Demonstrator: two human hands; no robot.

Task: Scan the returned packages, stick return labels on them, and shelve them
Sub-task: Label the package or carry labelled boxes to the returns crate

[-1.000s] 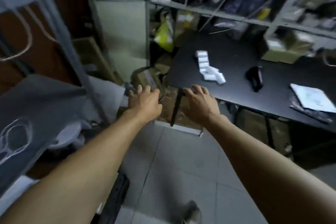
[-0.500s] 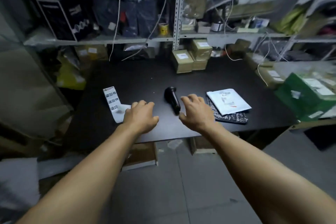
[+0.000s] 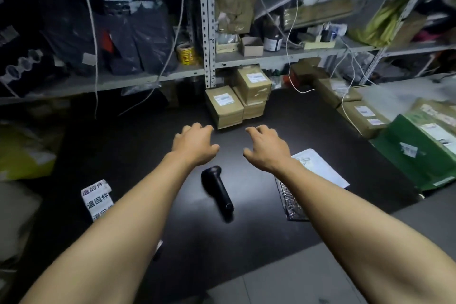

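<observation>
Both hands are hanging over the centre of the matte black tabletop [image 3: 138, 145], the left hand [image 3: 195, 147] and right hand [image 3: 267, 149] loosely spread and grasping nothing, fingers aiming at the stack of small taped brown cardboard boxes [image 3: 235, 100] with white labels at the upper middle of the frame. The person is probably reaching for a package; taking the nearest box by its two sides, well clear of its label, should be keeping the barcode readable. The black handheld scanner [image 3: 217, 189] is lying between the forearms, the white strip of return labels [image 3: 97, 198] at lower left, a white mailer [image 3: 319, 168] at right. Compared with half a second ago, the hands are sitting further up the table, past the scanner.
</observation>
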